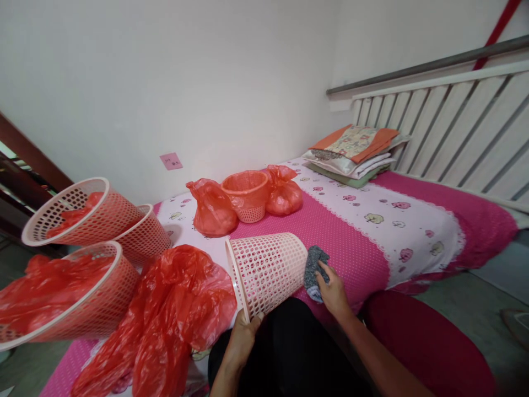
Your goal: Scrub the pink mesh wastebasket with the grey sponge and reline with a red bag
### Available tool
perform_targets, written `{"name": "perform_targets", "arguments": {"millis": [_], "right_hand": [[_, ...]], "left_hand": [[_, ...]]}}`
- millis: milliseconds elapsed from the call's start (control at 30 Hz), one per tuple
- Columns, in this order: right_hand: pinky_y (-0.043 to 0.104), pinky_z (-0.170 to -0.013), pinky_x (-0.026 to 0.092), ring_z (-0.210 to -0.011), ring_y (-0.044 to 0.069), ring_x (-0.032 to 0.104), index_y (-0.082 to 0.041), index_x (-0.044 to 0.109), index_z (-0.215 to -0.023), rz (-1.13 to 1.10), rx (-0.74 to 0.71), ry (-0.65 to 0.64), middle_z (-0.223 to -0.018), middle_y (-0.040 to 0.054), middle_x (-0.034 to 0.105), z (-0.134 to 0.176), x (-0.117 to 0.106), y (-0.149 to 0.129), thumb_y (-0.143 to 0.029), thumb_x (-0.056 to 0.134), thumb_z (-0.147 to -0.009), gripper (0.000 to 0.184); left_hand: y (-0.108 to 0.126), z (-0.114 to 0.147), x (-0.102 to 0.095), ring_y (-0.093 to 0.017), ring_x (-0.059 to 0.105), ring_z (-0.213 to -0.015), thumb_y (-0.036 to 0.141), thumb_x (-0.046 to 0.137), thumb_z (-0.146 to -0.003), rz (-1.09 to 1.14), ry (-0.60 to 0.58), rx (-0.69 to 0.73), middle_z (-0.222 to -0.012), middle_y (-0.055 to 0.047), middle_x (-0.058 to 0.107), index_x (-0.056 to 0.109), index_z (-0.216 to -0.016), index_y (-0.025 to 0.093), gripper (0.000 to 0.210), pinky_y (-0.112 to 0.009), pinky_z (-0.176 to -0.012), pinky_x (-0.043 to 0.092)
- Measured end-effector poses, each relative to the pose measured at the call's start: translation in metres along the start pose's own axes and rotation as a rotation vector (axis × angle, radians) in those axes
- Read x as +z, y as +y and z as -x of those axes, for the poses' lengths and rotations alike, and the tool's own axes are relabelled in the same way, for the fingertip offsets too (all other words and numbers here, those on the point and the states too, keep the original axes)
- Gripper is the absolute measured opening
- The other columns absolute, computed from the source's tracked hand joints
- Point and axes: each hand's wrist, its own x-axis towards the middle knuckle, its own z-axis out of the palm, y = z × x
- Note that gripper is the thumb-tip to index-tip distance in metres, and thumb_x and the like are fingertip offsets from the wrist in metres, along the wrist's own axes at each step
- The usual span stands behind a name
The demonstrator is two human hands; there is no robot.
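Observation:
A pink perforated plastic wastebasket [270,267] lies on its side in front of me, its mouth facing left. My left hand [243,333] grips its rim at the lower edge. A grey cloth [314,270] is pressed against the basket's base, and my right hand [330,286] is closed around it. Left of the basket, a crumpled red plastic bag [177,314] spreads over the bed and comes close to the rim. The inside of the basket is mostly hidden.
Several more pink baskets [99,286] with red bags stand tilted at the left. Behind, a red-lined basket [248,196] sits between two filled red bags [211,208]. Folded pillows [355,146] are stacked near the white headboard [450,121]. A dark red stool [425,342] is at right.

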Motion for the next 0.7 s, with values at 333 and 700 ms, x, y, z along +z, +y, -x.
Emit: {"name": "perform_targets", "arguments": {"millis": [333, 700], "right_hand": [[0.048, -0.093, 0.06, -0.1, 0.034, 0.077, -0.013, 0.079, -0.109, -0.002, 0.22, -0.23, -0.107, 0.019, 0.081, 0.022, -0.004, 0.021, -0.047, 0.052, -0.078, 0.053], [0.049, -0.111, 0.051, -0.121, 0.033, 0.07, -0.014, 0.076, -0.123, -0.004, 0.059, -0.558, -0.123, 0.0185, 0.076, 0.094, -0.025, -0.022, -0.039, 0.054, -0.086, 0.05]], "left_hand": [[-0.006, -0.005, -0.008, -0.035, 0.063, -0.133, 0.039, 0.08, -0.078, -0.031, -0.013, 0.021, -0.133, -0.014, 0.075, 0.075, -0.121, 0.016, 0.049, -0.054, -0.124, 0.036], [-0.025, -0.001, -0.013, -0.038, 0.063, -0.132, 0.05, 0.081, -0.077, -0.121, 0.017, 0.074, -0.13, -0.017, 0.076, 0.076, -0.119, 0.015, 0.055, -0.056, -0.124, 0.035]]}}
